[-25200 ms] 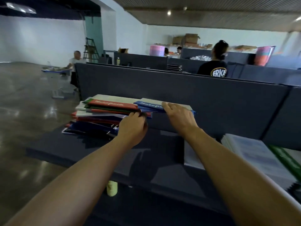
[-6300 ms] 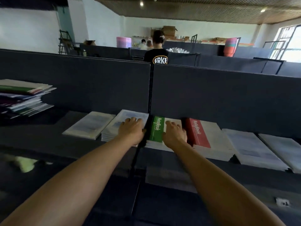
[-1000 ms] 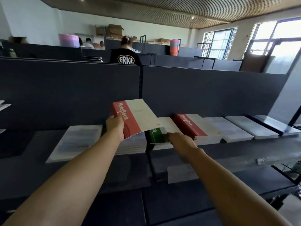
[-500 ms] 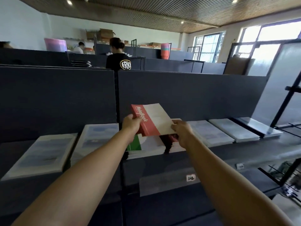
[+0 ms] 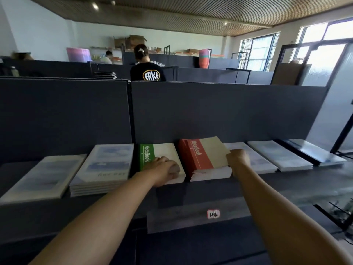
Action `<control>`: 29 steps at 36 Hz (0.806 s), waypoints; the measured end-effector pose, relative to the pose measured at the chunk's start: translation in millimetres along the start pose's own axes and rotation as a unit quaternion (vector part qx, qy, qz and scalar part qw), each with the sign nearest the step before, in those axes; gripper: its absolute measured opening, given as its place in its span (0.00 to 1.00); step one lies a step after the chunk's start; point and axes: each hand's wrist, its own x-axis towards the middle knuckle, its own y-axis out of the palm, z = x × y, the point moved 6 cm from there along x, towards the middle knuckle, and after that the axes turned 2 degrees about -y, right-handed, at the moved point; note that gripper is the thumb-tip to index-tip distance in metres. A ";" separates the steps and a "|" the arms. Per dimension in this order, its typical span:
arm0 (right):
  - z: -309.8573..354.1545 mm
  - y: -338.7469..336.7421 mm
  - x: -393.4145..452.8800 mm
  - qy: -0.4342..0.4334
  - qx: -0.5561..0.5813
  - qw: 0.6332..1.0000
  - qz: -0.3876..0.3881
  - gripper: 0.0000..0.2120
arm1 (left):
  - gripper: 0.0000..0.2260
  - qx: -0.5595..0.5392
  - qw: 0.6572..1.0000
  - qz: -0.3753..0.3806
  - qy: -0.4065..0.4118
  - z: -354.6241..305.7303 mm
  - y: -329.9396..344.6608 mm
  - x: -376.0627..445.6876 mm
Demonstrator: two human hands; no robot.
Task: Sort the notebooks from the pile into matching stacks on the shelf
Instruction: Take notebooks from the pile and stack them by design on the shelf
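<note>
- Six stacks of notebooks lie in a row along the shelf [image 5: 286,180], against its dark back panel [image 5: 219,109]: two pale blue ones toward the left end, then the green stack [image 5: 164,150], the red stack [image 5: 202,155], and three more pale ones toward the right end.
- Left hand [image 5: 164,170] rests on the near right corner of the green stack, fingers curled under in a loose fist with nothing plainly in them.
- Right hand [image 5: 237,156] is at the right edge of the red stack, fingers curled against or around the top notebook's [image 5: 208,150] edge; whether it pinches the cover or only nudges it I cannot tell.
- That top red notebook sits slightly askew, its far end tipped up off the ones below.
- Judging by looks, these are thin softcover books: light, floppy, smooth-faced, likely to slide and fan out if pushed from one side.
- Best taken by a long edge or the spine, thumb on top and fingers beneath, then squared by pressing both side edges together.
- The source pile is out of view.
</note>
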 end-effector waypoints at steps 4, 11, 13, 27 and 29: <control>3.0 4.3 1.8 -0.042 -0.078 0.996 -0.021 0.13 | 0.23 0.004 1.000 -0.004 -0.002 2.0 1.2 3.2; 2.3 15.8 0.6 -0.064 -0.190 0.979 -0.021 0.21 | 0.24 0.007 1.000 -0.004 -0.009 0.8 1.4 1.1; 3.2 22.8 -0.6 -0.102 -0.191 0.976 0.006 0.25 | 0.26 0.014 1.000 -0.007 -0.016 -1.6 -0.7 -0.6; 6.7 26.7 -8.1 -0.159 -0.147 0.976 0.041 0.33 | 0.21 -0.016 0.998 -0.052 0.022 -67.8 1.8 19.0; 5.7 27.4 -7.4 -0.157 -0.146 0.976 0.043 0.34 | 0.20 -0.021 0.998 -0.056 0.015 -67.1 2.3 20.6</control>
